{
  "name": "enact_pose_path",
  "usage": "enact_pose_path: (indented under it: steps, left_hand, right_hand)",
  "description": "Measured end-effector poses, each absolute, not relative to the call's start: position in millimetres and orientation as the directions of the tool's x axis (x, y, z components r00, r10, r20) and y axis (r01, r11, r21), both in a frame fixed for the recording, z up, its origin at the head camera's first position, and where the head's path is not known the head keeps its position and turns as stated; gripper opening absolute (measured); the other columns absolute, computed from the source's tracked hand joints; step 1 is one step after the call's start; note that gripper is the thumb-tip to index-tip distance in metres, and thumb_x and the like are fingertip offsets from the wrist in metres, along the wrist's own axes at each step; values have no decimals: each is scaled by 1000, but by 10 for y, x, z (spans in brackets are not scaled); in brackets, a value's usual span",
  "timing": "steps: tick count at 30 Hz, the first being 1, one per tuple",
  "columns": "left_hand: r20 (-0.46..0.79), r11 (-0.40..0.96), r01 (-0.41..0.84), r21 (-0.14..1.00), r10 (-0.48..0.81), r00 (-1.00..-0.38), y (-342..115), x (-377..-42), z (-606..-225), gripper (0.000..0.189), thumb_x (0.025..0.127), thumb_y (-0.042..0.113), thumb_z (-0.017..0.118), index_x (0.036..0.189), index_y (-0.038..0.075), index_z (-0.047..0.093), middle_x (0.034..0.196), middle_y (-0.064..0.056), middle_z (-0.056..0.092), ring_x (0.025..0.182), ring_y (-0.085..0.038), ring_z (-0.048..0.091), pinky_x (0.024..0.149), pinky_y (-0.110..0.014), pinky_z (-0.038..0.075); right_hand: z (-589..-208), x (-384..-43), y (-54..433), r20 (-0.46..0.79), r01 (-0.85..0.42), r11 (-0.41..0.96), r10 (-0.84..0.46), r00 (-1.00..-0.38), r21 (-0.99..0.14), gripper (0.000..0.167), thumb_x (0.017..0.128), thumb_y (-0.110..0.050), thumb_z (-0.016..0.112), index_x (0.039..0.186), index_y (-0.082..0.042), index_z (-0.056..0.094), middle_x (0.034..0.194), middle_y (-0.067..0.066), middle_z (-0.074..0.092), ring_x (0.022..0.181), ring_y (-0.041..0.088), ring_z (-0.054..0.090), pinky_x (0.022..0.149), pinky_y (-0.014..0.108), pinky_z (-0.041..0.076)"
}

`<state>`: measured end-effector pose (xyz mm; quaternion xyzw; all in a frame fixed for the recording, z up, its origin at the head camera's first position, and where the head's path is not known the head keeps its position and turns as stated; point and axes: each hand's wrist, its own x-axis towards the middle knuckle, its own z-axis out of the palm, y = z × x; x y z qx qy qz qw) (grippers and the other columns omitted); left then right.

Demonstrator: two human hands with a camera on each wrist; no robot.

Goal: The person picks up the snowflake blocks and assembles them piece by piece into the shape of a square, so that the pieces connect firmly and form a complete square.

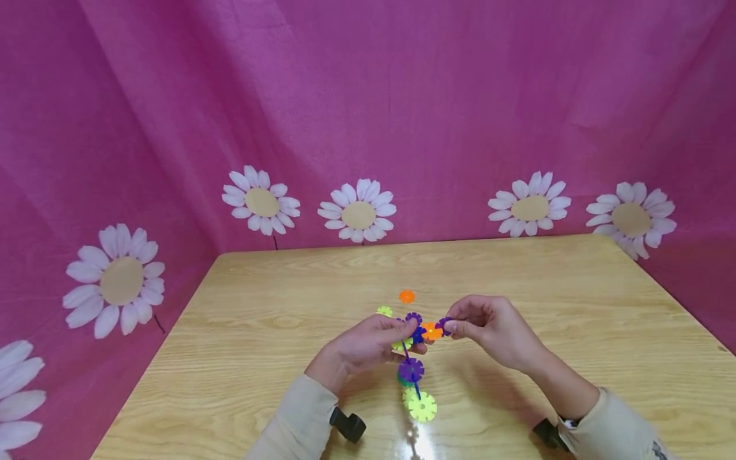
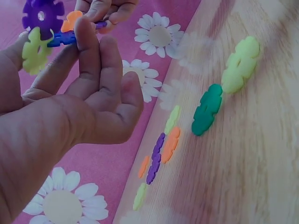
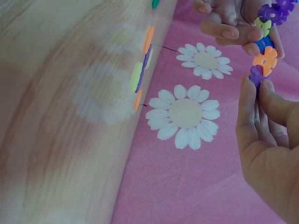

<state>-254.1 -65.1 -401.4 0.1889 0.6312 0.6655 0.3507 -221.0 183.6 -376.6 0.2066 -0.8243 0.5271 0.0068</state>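
A chain of notched, flower-shaped plastic discs is held above the table between both hands. My left hand grips it, thumb on top, near a yellow-green disc and a blue disc. An orange disc is joined beyond the blue one. My right hand pinches a purple disc between thumb and fingertips, right at the orange disc's edge. Toward me, the chain runs down through another purple disc to a yellow-green end disc.
Loose discs lie flat on the wooden table: a green disc beside a yellow-green disc, and farther off a group with an orange disc and purple discs. A pink curtain with white flowers hangs behind.
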Motion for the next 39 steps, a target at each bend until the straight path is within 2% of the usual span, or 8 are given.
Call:
enact_pose_path:
  steps: [3, 8, 12, 17, 22, 27, 35, 39]
  left_hand:
    - [-202, 74, -213, 974, 708, -677, -646, -2536, -4020, 45, 106, 34, 48, 113, -6, 68, 116, -10, 71, 110, -18, 64, 98, -43, 49]
    - [-194, 84, -197, 977, 732, -653, -635, -2517, -4015, 57, 106, 44, 43, 124, -7, 63, 104, -5, 73, 114, -17, 63, 106, -48, 44]
    - [-217, 112, -196, 974, 704, -676, -620, -2510, -4017, 62, 104, 50, 44, 120, -6, 65, 108, -4, 71, 118, -19, 59, 112, -56, 38]
    - [-247, 168, -181, 969, 646, -723, -595, -2504, -4000, 40, 102, 40, 54, 104, 5, 72, 111, -1, 68, 122, -19, 56, 113, -56, 35]
    - [-222, 183, -133, 974, 660, -718, -569, -2491, -3987, 24, 100, 30, 59, 86, 13, 68, 93, 4, 63, 106, -15, 57, 105, -43, 38]
    - [-220, 205, -110, 973, 658, -721, -563, -2490, -4000, 26, 99, 30, 59, 92, 7, 71, 93, 3, 65, 100, -16, 55, 99, -39, 38]
    - [-197, 202, -84, 976, 649, -735, -559, -2480, -4009, 20, 99, 25, 58, 86, 13, 69, 95, 6, 65, 108, -16, 59, 112, -49, 33]
    - [-206, 213, -90, 973, 621, -756, -564, -2483, -4001, 23, 99, 27, 59, 91, 9, 71, 99, 5, 67, 113, -18, 59, 115, -54, 30]
  right_hand:
    - [-3793, -2237, 1859, 213, -339, 330, -363, -907, -881, 12, 91, -6, 71, 98, 4, 68, 92, 15, 75, 76, 15, 73, 70, 30, 60]
    - [-3795, -2253, 1882, 198, -330, 277, -414, -888, -902, 13, 91, -5, 70, 98, 5, 67, 92, 18, 74, 76, 14, 73, 71, 34, 60]
    - [-3790, -2249, 1871, 193, -334, 248, -459, -867, -909, 14, 91, -9, 71, 97, 2, 67, 91, 16, 74, 78, 19, 74, 72, 39, 61]
    - [-3791, -2236, 1839, 189, -346, 251, -492, -850, -904, 14, 92, -12, 71, 98, 0, 69, 89, 13, 75, 78, 20, 73, 72, 39, 60]
    - [-3816, -2224, 1819, 185, -345, 243, -506, -842, -906, 12, 91, -13, 72, 97, -2, 69, 88, 12, 75, 78, 26, 73, 72, 41, 60]
    - [-3832, -2206, 1795, 200, -361, 238, -511, -836, -902, 11, 92, -12, 72, 97, -3, 69, 88, 11, 75, 77, 22, 72, 73, 41, 60]
    - [-3802, -2172, 1755, 203, -367, 257, -499, -842, -894, 13, 92, -12, 71, 99, -2, 69, 91, 12, 75, 80, 16, 72, 74, 38, 61]
    - [-3769, -2181, 1782, 196, -368, 268, -505, -841, -890, 17, 94, -14, 69, 104, 0, 70, 95, 13, 75, 82, 12, 72, 76, 37, 61]
